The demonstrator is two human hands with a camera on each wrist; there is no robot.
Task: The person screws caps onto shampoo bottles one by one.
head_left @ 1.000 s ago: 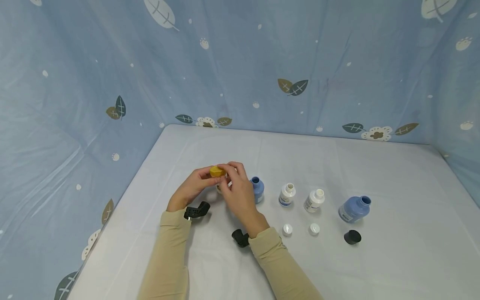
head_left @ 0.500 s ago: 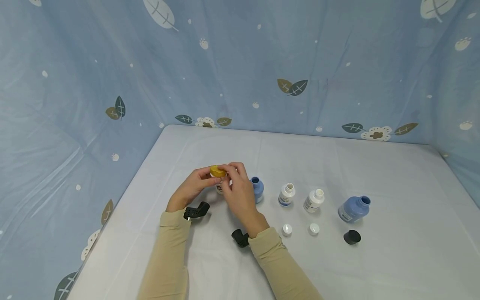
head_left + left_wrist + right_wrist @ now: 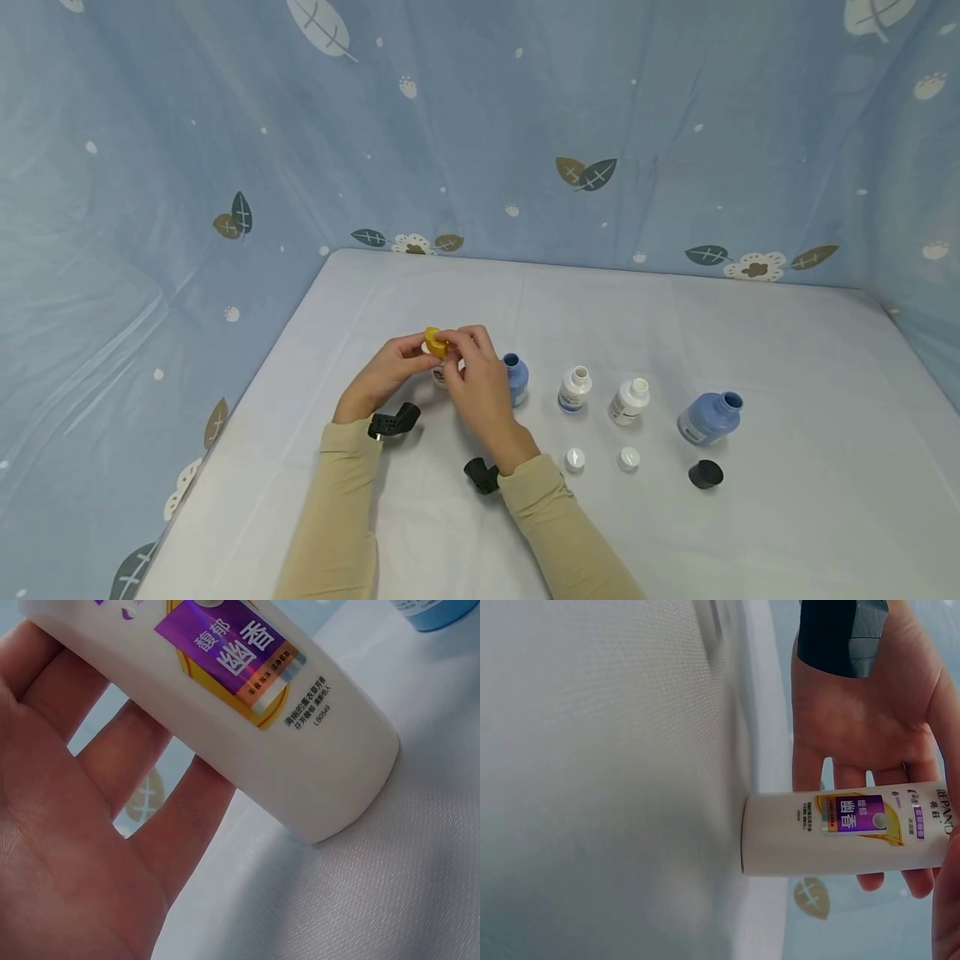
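A white plastic bottle (image 3: pixel 300 765) with a purple and gold label stands low over the white cloth, its base right at the surface in both wrist views. My left hand (image 3: pixel 386 375) grips it near the top, fingers behind it. Its yellow cap (image 3: pixel 435 343) sits tilted at the top in the head view, and my right hand (image 3: pixel 480 387) pinches the cap between fingers and thumb. Part of the bottle's top is hidden by the fingers. Just beyond my right hand stands an uncapped blue bottle (image 3: pixel 517 383).
To the right stand two small uncapped white bottles (image 3: pixel 573 392) and another open blue bottle (image 3: pixel 708 418). Two white caps (image 3: pixel 575 460) and a black cap (image 3: pixel 705 474) lie in front of them. Blue patterned cloth (image 3: pixel 480 125) hangs behind the table.
The yellow cap, nearly level half a second ago, is tipped over toward the right hand now. Both hands stay in nearly the same place.
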